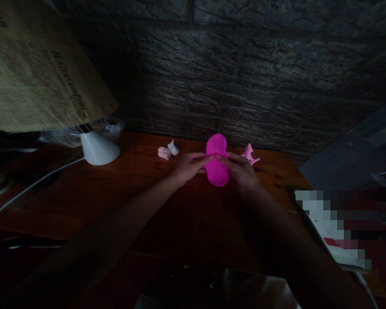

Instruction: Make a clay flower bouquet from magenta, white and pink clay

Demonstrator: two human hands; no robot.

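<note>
A bright magenta lump of soft clay-like stuff (216, 163), long and oval, is held upright over the wooden table (141, 201). My left hand (188, 166) pinches its left side with thumb and fingers closed on it. My right hand (239, 169) grips its right side the same way. The two thumbs meet near the middle of the lump. Behind my right hand lies a small pale pink shaped piece (250, 153).
Two small pale lumps, a pink one (164, 152) and a white one (173, 148), lie left of the hands. A white lamp base (98, 148) with a cable stands at the left under a printed paper shade (35, 73). A brick wall (244, 68) backs the table. Papers (337, 249) lie at the right.
</note>
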